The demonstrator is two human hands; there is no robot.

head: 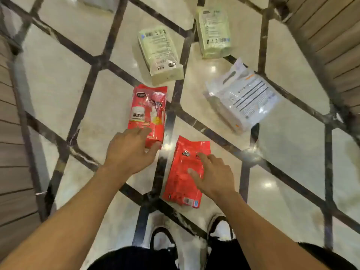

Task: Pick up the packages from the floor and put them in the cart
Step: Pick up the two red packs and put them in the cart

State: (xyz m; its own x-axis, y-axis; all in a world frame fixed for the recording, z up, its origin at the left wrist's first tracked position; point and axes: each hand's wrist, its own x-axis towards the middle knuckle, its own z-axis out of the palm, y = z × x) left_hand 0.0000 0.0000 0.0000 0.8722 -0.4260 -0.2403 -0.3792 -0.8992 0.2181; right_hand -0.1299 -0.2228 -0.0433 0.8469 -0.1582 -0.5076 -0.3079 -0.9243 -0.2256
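Note:
Two red packages lie on the glossy tiled floor in front of my feet. My left hand (131,149) hovers over the near end of the left red package (149,109), fingers spread, its fingertips touching the pack. My right hand (211,175) lies with spread fingers on top of the right red package (181,178). Neither hand has lifted anything. Farther away lie two pale green packages (160,52) (213,31) and a white package (241,96). No cart is in view.
Dark lines cross the cream floor tiles (58,88). Wooden slatted panels stand at the left edge (11,162) and at the upper right (331,36). My white shoes (161,242) are at the bottom. Another pale pack (99,2) shows at the top edge.

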